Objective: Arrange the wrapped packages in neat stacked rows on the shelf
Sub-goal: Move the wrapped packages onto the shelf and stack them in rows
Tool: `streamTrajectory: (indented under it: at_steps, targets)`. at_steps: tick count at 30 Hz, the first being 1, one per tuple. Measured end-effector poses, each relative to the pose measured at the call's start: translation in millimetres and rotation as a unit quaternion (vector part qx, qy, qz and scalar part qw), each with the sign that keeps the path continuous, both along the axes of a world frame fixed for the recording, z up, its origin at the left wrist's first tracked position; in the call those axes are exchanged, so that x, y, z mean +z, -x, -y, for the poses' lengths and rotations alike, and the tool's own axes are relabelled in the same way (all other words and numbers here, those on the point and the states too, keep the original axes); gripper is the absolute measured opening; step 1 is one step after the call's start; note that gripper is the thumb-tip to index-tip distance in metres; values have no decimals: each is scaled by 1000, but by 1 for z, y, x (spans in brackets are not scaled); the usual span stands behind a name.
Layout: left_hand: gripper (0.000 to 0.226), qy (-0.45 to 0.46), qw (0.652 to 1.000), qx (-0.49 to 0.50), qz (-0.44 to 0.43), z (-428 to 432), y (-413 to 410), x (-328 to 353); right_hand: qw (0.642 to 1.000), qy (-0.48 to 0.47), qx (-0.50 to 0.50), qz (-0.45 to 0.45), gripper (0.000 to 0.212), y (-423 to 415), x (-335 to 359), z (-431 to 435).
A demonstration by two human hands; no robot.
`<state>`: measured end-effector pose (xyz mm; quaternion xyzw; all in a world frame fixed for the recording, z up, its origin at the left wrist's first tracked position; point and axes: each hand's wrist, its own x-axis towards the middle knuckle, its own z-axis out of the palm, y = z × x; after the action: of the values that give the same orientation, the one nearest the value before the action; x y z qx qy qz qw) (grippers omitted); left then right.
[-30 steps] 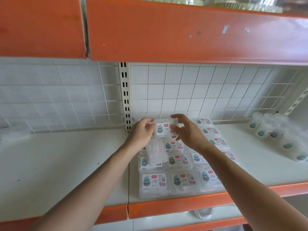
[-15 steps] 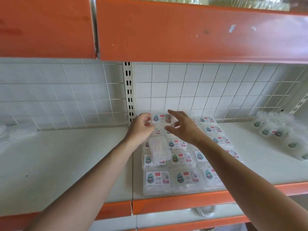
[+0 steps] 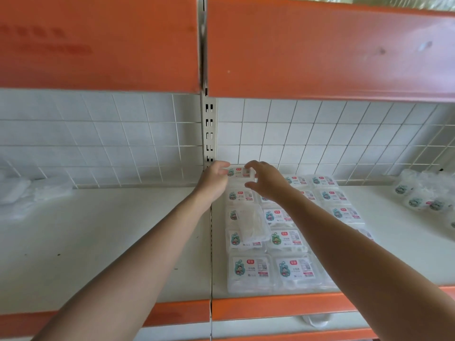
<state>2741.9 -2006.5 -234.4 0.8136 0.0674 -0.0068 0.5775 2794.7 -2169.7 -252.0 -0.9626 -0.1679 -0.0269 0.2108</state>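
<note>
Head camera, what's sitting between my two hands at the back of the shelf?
One wrapped package, label up, with the left hand and right hand at its ends. The head view shows it.
</note>
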Motion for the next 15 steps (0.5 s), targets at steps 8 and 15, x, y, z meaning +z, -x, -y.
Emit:
streamTrajectory:
  at_steps: [8, 15]
  targets:
    - [41, 0, 1000, 2, -1, -5, -5, -7, 998, 53, -6, -21, 46, -10, -7, 0]
    - [34, -11, 999, -35, -32, 1, -3, -15, 998, 51, -8, -32, 42, -9, -10, -1]
